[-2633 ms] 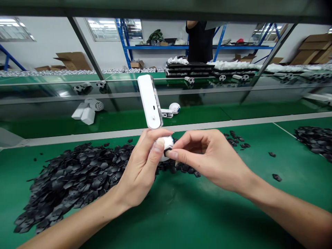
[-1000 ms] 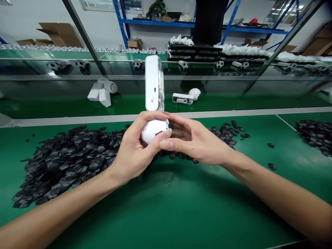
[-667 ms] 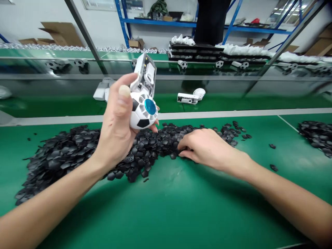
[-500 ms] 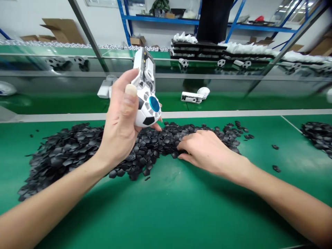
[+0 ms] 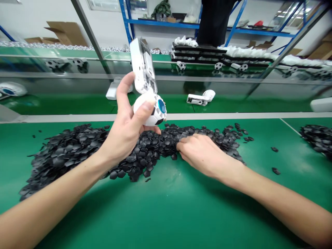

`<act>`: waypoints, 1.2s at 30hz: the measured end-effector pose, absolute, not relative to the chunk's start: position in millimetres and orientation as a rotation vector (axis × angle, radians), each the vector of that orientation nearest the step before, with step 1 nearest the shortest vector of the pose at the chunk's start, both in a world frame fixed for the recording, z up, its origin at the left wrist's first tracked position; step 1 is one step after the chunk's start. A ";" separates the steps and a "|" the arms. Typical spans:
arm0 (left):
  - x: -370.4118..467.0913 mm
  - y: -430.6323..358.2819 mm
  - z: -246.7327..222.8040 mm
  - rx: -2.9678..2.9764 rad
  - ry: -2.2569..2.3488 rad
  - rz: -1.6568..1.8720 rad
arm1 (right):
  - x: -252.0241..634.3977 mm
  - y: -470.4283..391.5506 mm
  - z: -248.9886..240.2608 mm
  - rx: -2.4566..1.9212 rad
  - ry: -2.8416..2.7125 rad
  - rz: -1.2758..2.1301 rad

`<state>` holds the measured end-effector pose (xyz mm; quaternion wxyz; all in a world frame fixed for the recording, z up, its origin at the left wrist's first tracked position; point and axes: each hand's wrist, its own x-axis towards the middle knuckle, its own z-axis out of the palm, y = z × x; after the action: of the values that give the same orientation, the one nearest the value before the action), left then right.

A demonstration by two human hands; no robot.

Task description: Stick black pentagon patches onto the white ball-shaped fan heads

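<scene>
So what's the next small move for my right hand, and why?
Probably lift one from the pile of black pieces: your right hand is curled down at it, while your left hand holds the white device raised. Whether your right hand grips a piece is hidden.

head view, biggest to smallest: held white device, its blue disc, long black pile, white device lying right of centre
1. Long black pile
2. Held white device
3. White device lying right of centre
4. Blue disc
Nearness to the camera may make 2 look larger beside 3.
</scene>
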<state>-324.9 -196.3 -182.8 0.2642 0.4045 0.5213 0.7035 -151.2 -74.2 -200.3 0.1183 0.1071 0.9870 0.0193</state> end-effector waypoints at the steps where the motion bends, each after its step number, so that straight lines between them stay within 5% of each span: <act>1: -326.1 -195.6 -182.7 1.096 1.412 1.892 | -150.4 -71.4 -200.2 0.327 2.914 -0.005; 9: -337.2 -197.3 -190.2 1.149 1.559 1.598 | -135.5 -52.7 -170.7 0.430 3.444 -1.222; 15: -329.9 -199.1 -195.2 1.318 1.710 1.458 | -138.2 -65.4 -160.9 0.551 2.909 -2.318; 36: -306.8 -202.8 -204.8 1.385 1.739 1.515 | -153.8 -78.0 -185.0 0.652 2.480 -2.460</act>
<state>-306.8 -202.8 -204.8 0.2236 0.5017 0.6301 0.5489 -153.8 -78.0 -185.0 -0.2047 0.1796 0.6831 -0.6776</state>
